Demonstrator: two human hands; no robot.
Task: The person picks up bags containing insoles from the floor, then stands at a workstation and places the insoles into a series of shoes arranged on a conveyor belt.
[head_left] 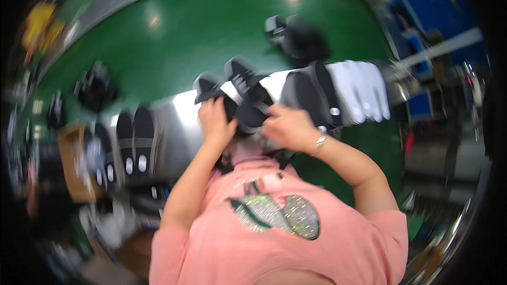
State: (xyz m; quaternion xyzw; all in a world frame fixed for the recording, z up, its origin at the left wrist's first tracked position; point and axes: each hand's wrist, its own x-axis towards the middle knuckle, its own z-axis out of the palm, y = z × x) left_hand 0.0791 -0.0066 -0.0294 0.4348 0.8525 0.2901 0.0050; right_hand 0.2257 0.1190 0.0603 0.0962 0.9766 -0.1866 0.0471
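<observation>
my left hand (pixel 215 123) grips one dark shoe (pixel 208 90), my right hand (pixel 289 128) pinches another shoe (pixel 253 96); a loose hold could drop one.

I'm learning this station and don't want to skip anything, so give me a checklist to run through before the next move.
1. Left hand at the left dark shoe: ok.
2. Right hand at the right dark shoe: ok, near its end closest to the person.
3. Firm hold on each shoe: cannot tell, the picture is blurred.
4. White insoles on the right: ok, side by side.
5. Black insoles next to the white ones: ok.
6. Shoe interiors: cannot tell.
</observation>
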